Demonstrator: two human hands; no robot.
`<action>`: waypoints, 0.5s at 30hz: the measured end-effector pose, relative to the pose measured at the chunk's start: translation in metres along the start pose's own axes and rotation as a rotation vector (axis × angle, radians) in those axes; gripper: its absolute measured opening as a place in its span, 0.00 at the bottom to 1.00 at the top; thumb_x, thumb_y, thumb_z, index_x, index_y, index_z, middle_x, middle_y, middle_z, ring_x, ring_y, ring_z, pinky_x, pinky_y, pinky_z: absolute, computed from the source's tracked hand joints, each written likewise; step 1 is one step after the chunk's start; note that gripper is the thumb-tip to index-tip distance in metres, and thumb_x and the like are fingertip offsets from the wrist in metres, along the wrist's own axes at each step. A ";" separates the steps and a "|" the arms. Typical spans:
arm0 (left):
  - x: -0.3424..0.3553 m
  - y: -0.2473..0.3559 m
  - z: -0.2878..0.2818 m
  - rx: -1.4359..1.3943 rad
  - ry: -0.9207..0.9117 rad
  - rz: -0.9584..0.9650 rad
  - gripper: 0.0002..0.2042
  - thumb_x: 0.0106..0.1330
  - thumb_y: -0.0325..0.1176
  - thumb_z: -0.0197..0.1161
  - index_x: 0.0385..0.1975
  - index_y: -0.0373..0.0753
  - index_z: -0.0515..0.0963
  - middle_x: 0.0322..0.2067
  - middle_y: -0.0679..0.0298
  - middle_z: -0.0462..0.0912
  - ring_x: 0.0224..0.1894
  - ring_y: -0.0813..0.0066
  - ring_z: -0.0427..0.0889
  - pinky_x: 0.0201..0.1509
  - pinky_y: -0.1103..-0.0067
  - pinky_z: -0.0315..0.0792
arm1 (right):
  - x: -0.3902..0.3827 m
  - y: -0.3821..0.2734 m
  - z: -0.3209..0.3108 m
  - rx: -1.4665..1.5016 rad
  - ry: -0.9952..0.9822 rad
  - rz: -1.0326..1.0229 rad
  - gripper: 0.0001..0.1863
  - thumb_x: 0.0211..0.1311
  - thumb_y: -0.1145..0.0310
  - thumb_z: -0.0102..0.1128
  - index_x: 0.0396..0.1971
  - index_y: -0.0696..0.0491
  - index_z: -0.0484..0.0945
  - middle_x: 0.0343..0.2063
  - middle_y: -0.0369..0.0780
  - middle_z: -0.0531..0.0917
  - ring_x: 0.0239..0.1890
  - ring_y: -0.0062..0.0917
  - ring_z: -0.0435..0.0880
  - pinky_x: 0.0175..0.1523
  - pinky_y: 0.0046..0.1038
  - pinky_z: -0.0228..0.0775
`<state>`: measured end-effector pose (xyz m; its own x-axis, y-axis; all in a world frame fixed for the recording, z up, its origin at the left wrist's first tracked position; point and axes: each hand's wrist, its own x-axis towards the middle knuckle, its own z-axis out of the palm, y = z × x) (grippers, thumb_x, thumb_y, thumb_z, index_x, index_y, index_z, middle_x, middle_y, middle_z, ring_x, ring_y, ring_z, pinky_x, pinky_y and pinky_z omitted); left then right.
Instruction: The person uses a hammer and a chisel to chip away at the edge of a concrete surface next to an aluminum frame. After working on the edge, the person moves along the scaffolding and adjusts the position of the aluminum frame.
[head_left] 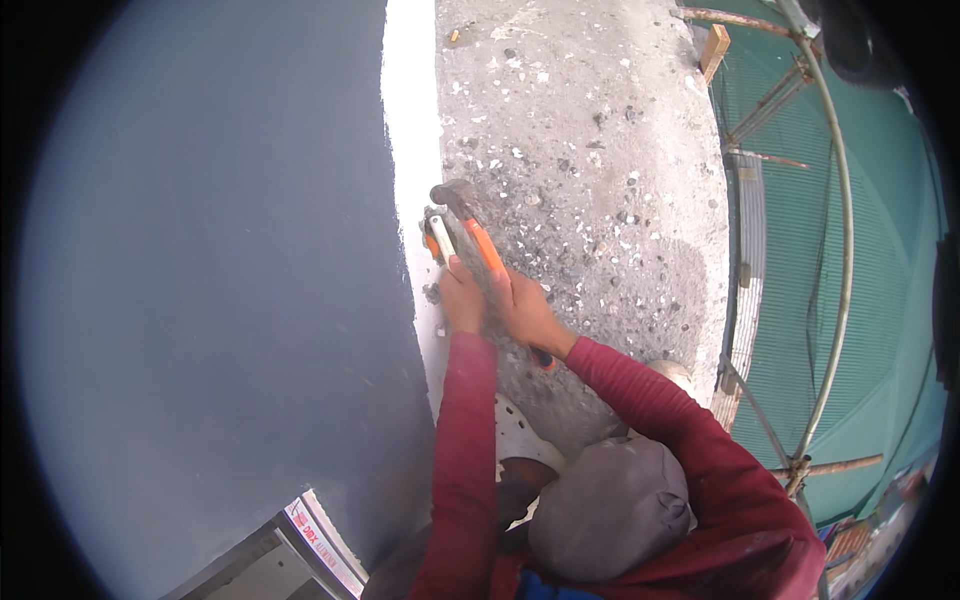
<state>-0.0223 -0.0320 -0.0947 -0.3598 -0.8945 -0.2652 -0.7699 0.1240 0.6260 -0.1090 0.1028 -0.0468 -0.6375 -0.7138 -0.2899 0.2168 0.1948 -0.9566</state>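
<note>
My right hand [530,312] is closed round the orange handle of a hammer [486,250]. The dark hammer head lies up and to the left, just above the tool in my other hand. Held in my left hand [463,298] is a short pale bar-like tool [441,238] with an orange part beside it; its exact kind cannot be made out. Its far end is by broken grey bits at the foot of the wall, on the white strip [412,130]. Whether the hammer touches this tool is unclear.
A dark grey wall [220,250] rises on the left. Chips and rubble lie over the concrete floor [600,120]. Scaffold poles [845,230] and green netting [890,300] run along the right. A white clog [525,437] and a grey cap [610,510] show low down, near a window frame [275,560].
</note>
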 end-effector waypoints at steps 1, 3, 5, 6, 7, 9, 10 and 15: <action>-0.001 0.001 -0.001 -0.029 0.000 0.024 0.30 0.81 0.54 0.40 0.29 0.31 0.73 0.19 0.61 0.74 0.15 0.67 0.71 0.17 0.71 0.65 | 0.004 0.000 -0.001 -0.013 0.034 -0.011 0.35 0.80 0.45 0.38 0.32 0.64 0.78 0.21 0.53 0.79 0.24 0.48 0.80 0.34 0.46 0.69; -0.004 0.009 -0.004 -0.294 -0.110 -0.214 0.27 0.80 0.55 0.43 0.32 0.35 0.72 0.19 0.64 0.70 0.14 0.73 0.67 0.16 0.74 0.63 | 0.012 0.000 -0.006 -0.044 0.009 0.047 0.35 0.80 0.44 0.38 0.31 0.64 0.78 0.19 0.51 0.78 0.22 0.44 0.79 0.33 0.45 0.69; -0.005 0.023 -0.011 -0.542 -0.201 -0.370 0.24 0.80 0.56 0.45 0.36 0.37 0.71 0.19 0.68 0.67 0.15 0.78 0.64 0.16 0.77 0.61 | 0.014 0.003 -0.015 0.012 0.013 0.148 0.36 0.80 0.42 0.38 0.25 0.60 0.75 0.16 0.42 0.75 0.20 0.30 0.76 0.29 0.37 0.68; -0.004 0.034 -0.016 -0.652 -0.242 -0.424 0.23 0.80 0.56 0.46 0.37 0.39 0.70 0.19 0.69 0.66 0.15 0.80 0.62 0.16 0.78 0.60 | 0.013 0.006 -0.019 0.037 0.043 0.202 0.36 0.80 0.41 0.38 0.23 0.58 0.73 0.15 0.38 0.73 0.18 0.22 0.74 0.26 0.32 0.67; -0.005 0.045 -0.019 -0.772 -0.311 -0.517 0.22 0.80 0.56 0.47 0.39 0.40 0.69 0.19 0.70 0.65 0.15 0.82 0.61 0.16 0.80 0.59 | 0.011 0.008 -0.024 0.108 0.068 0.150 0.36 0.79 0.40 0.38 0.22 0.56 0.72 0.15 0.36 0.72 0.17 0.21 0.72 0.24 0.30 0.65; -0.002 0.073 -0.027 -1.343 -0.363 -0.750 0.21 0.80 0.56 0.47 0.40 0.41 0.70 0.20 0.71 0.65 0.16 0.82 0.61 0.17 0.81 0.60 | 0.007 0.012 -0.032 0.225 0.122 0.111 0.35 0.79 0.38 0.37 0.21 0.53 0.69 0.14 0.33 0.71 0.13 0.17 0.68 0.19 0.26 0.61; -0.002 0.088 -0.028 -1.681 -0.367 -0.823 0.21 0.80 0.56 0.47 0.41 0.41 0.70 0.20 0.72 0.65 0.17 0.82 0.62 0.17 0.81 0.60 | 0.006 0.013 -0.035 0.247 0.150 0.121 0.36 0.79 0.39 0.37 0.21 0.54 0.70 0.14 0.34 0.71 0.15 0.18 0.70 0.21 0.27 0.62; -0.043 0.101 0.006 -0.899 -0.315 -0.420 0.23 0.81 0.54 0.42 0.45 0.37 0.71 0.22 0.69 0.66 0.17 0.81 0.63 0.18 0.80 0.60 | -0.006 0.018 -0.050 0.299 0.091 0.233 0.36 0.80 0.41 0.36 0.22 0.56 0.72 0.15 0.35 0.72 0.19 0.21 0.72 0.26 0.29 0.66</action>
<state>-0.0884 0.0214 -0.0246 -0.3745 -0.6225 -0.6872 -0.2351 -0.6531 0.7198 -0.1383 0.1437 -0.0641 -0.6060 -0.6084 -0.5124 0.5607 0.1303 -0.8177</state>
